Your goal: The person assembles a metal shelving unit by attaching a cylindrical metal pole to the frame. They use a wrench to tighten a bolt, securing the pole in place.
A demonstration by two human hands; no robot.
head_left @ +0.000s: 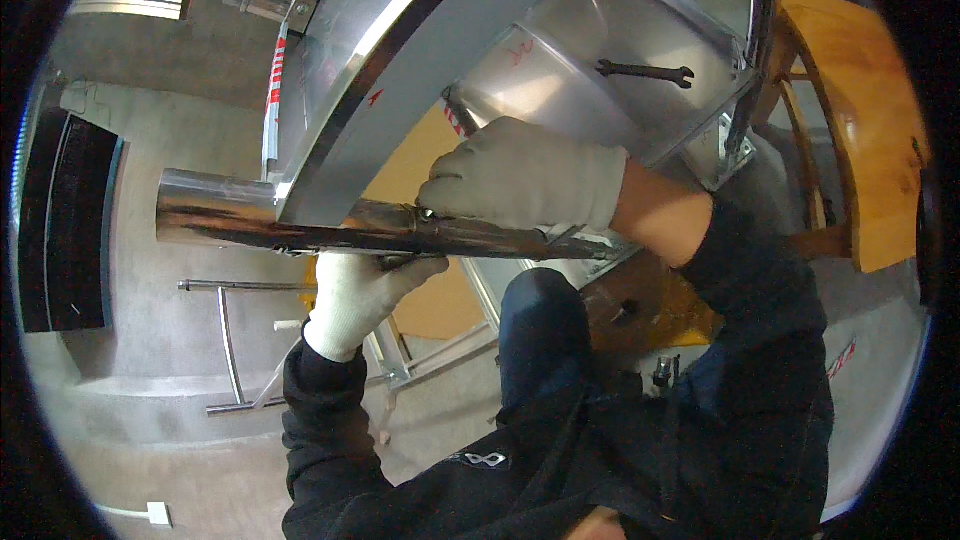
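Note:
A shiny round metal tube [215, 208] runs crosswise in front of me, with a curved sheet-metal panel [420, 90] rising from it. My right hand [530, 175], in a pale work glove, lies over the tube's upper side with its fingers curled. By its fingertips a small bolt head [427, 213] stands on the tube; whether the fingers pinch anything is hidden. From below, my left hand [352, 302], in a white glove, grips the tube's underside, some fingers hidden behind it. A dark flat piece [398, 261] shows by its fingers, too little of it to name.
An open-end wrench [645, 72] rests on a shiny sheet-metal surface [570, 30] beyond my right hand. At right stands a wooden chair [850, 130]. A metal tube frame [232, 345] lies at left, and a tan board [440, 305] is beneath the work.

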